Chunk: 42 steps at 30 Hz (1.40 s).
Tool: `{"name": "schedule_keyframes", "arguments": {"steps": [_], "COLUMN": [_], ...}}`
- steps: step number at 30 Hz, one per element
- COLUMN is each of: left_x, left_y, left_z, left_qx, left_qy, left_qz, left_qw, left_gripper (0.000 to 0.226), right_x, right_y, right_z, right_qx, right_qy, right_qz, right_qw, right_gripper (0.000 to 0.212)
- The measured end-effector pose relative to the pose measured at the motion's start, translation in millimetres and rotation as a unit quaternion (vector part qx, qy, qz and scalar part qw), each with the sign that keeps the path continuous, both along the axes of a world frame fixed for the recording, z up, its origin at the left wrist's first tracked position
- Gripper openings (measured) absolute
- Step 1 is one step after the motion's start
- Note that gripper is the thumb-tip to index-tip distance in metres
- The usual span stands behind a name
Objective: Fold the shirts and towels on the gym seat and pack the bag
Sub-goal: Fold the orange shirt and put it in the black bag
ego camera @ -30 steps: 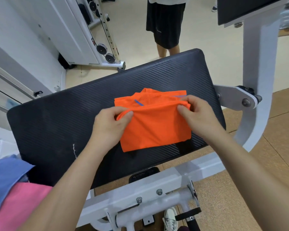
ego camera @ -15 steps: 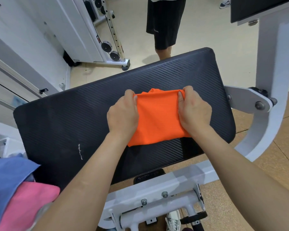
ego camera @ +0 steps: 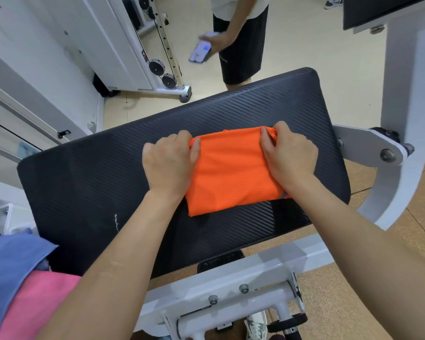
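Speckled tan floor point(ego camera: 329, 303) runs under a white frame point(ego camera: 231, 285) nearest the camera, and a pale shoe point(ego camera: 255, 325) shows below the frame's bolted bar. At the near left a pink cloth point(ego camera: 39, 303) lies bunched, with a blue cloth point(ego camera: 10, 261) overlapping its far side. Both sit just off the near-left corner of the seat point(ego camera: 84, 180); what they rest on cannot be told.

The seat is a black ribbed pad set aslant across the view, with a small white scuff close to its near edge. An orange shirt point(ego camera: 231, 173) lies on the seat's right half, folded into a compact block whose near edge sits close to the seat's near edge.

The left hand point(ego camera: 169, 163) grips the shirt's left side, thumb laid on top along the edge and fingers curled at the fold's far-left corner. The right hand point(ego camera: 290, 155) grips the right side the same way, thumb on top and fingers bunching cloth at the far-right corner. Both forearms cross the seat's near edge.

Past the far edge a person point(ego camera: 241, 45) in black shorts stands holding a lit phone point(ego camera: 200, 51). At the far left is a white cable machine point(ego camera: 123, 45) with black pulleys point(ego camera: 157, 67).
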<state>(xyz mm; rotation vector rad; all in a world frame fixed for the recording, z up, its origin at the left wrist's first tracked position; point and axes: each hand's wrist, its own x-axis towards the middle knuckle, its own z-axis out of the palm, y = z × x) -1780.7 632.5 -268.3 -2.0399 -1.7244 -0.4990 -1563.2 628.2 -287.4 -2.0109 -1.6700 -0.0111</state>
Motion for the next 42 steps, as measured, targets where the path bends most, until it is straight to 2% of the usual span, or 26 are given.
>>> {"name": "schedule_keyframes", "arguments": {"steps": [2, 5, 7, 9, 11, 12, 14, 15, 17, 19, 22, 24, 26, 30, 32, 34, 38, 42], "left_x": [-3, 7, 20, 29, 27, 23, 17, 16, 17, 19, 17, 14, 10, -5, -20, -31, -35, -24], "left_y": [0, -6, -16, -32, -43, -45, -45, -43, -43, -44, -44, -46, -49, -64, -69, -69, -64, -65], "left_z": [-2, 2, 1, -13, -29, -35, -42, -44, -45, -46, -44, -40, -34, -31, -33, -36, -38, -29], "left_qx": [-0.006, 0.055, 0.091, 0.028, -0.071, -0.092, -0.097, -0.094, -0.086, -0.085, -0.099, -0.117, -0.13, -0.119, -0.141, -0.155, -0.122, -0.125], "left_qy": [-0.039, -0.095, -0.076, -0.001, 0.066, 0.084, 0.099, 0.102, 0.106, 0.103, 0.102, 0.093, 0.068, 0.066, 0.078, 0.081, 0.056, 0.007], "left_qz": [0.017, -0.013, -0.133, -0.244, -0.225, -0.202, -0.184, -0.184, -0.185, -0.183, -0.173, -0.16, -0.16, -0.272, -0.307, -0.305, -0.318, -0.306], "left_qw": [0.999, 0.994, 0.984, 0.969, 0.969, 0.971, 0.973, 0.973, 0.973, 0.974, 0.975, 0.976, 0.976, 0.953, 0.938, 0.936, 0.939, 0.944], "left_gripper": [0.031, 0.014, 0.021, 0.028, 0.047, 0.053, 0.056, 0.056, 0.056, 0.057, 0.06, 0.067, 0.07, 0.053, 0.056, 0.058, 0.042, 0.038], "right_x": [-1, -2, -2, -1, -1, 0, 2, 4, 2, -1, 8, 19, 22, 20, 21, 22, 24, 20], "right_y": [-1, -2, -2, -2, -1, -1, -2, -4, -15, -31, -46, -45, -41, -40, -40, -39, -44, -61], "right_z": [-1, -2, -2, -1, 1, 4, 14, 19, 28, 24, -8, -23, -26, -25, -24, -23, -13, -15], "right_qx": [0.014, 0.02, 0.023, 0.016, -0.001, -0.014, -0.025, 0.001, 0.092, 0.131, 0.021, -0.037, -0.05, -0.052, -0.057, -0.066, -0.051, 0.039], "right_qy": [0.002, -0.001, -0.001, 0.003, 0.018, 0.035, 0.068, 0.061, 0.02, -0.019, -0.135, -0.173, -0.186, -0.196, -0.194, -0.195, -0.196, -0.196], "right_qz": [0.002, -0.003, -0.002, -0.001, -0.006, -0.013, -0.025, -0.022, 0.026, 0.146, 0.279, 0.291, 0.289, 0.291, 0.293, 0.298, 0.318, 0.356], "right_qw": [1.0, 1.0, 1.0, 1.0, 1.0, 0.999, 0.997, 0.998, 0.995, 0.98, 0.951, 0.94, 0.938, 0.935, 0.935, 0.932, 0.926, 0.913], "right_gripper": [0.039, 0.037, 0.036, 0.037, 0.036, 0.035, 0.035, 0.038, 0.046, 0.051, 0.066, 0.071, 0.073, 0.074, 0.074, 0.076, 0.086, 0.07]}}
